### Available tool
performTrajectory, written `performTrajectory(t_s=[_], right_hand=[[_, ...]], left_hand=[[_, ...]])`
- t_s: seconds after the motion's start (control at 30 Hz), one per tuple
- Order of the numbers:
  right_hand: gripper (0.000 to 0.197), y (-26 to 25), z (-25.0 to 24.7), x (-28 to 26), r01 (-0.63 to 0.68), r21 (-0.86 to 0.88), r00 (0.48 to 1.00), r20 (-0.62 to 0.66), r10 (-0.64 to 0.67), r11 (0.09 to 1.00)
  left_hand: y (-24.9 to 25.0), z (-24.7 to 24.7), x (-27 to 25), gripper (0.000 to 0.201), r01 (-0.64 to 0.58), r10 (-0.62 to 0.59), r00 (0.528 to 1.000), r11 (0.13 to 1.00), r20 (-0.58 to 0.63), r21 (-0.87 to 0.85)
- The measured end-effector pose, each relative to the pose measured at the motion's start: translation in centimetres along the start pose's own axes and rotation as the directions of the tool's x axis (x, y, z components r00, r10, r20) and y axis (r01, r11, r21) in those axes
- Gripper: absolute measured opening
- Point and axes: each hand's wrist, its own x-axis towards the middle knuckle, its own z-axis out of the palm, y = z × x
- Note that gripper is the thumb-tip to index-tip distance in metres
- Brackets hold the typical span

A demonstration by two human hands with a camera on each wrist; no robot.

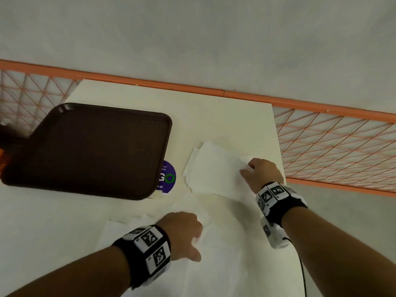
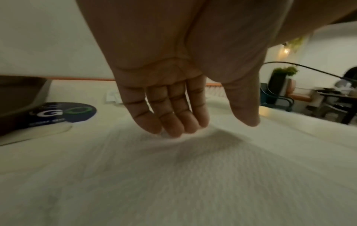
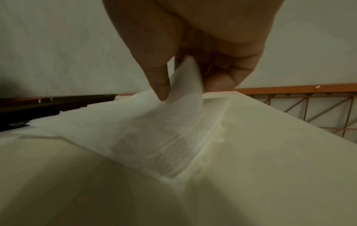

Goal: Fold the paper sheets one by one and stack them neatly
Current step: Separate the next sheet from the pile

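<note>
Nearest us lay the unfolded paper sheets, spread flat on the white table at its near edge. Our left hand rested on them with straight, slightly spread fingers, the tips pressing the top sheet and gripping nothing. Farther out and to the right sat the stack of folded sheets, its edges a little uneven. Our right hand was at the stack's right edge, thumb and fingers pinching the corner of the top folded sheet, which curled up off the pile. Left of the stack lay a dark brown tray, partly covering a round purple sticker.
</note>
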Motion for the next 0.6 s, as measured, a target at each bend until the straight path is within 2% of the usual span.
performTrajectory(t_s=[0.17,0.27,0.37,0.47,0.53,0.6], right_hand=[[0.063,-0.2,0.4,-1.5,0.017,-0.101,0.997,-0.076,-0.025,0.995],[0.067,-0.4,0.3,-3.4,0.095,-0.088,0.988,-0.111,-0.104,0.992],[0.061,-0.2,0.4,-6.5,0.174,-0.04,0.973,-0.15,-0.178,0.984],[0.047,0.7,0.7,-10.5,0.253,0.12,0.958,-0.169,-0.231,0.96],[0.036,1.8,1.1,-13.5,0.232,0.323,0.973,-0.09,-0.214,0.918],[0.041,2.7,1.8,-16.0,0.144,0.526,0.981,0.035,-0.19,0.838]], left_hand=[[0.4,0.6,-0.4,0.043,0.003,-0.002,1.0,0.997,-0.005,0.08],[0.8,0.5,-0.7,0.038,0.02,-0.02,1.0,0.995,0.002,0.094],[0.8,0.4,-1.3,0.03,0.013,-0.013,1.0,0.999,-0.002,0.041],[0.0,0.0,-2.5,0.024,-0.011,0.01,1.0,0.995,-0.011,-0.098],[-0.8,-0.6,-3.9,0.018,-0.056,0.038,0.995,0.974,-0.089,-0.219],[-1.4,-1.6,-5.3,0.011,-0.129,0.062,0.978,0.929,-0.197,-0.347]])
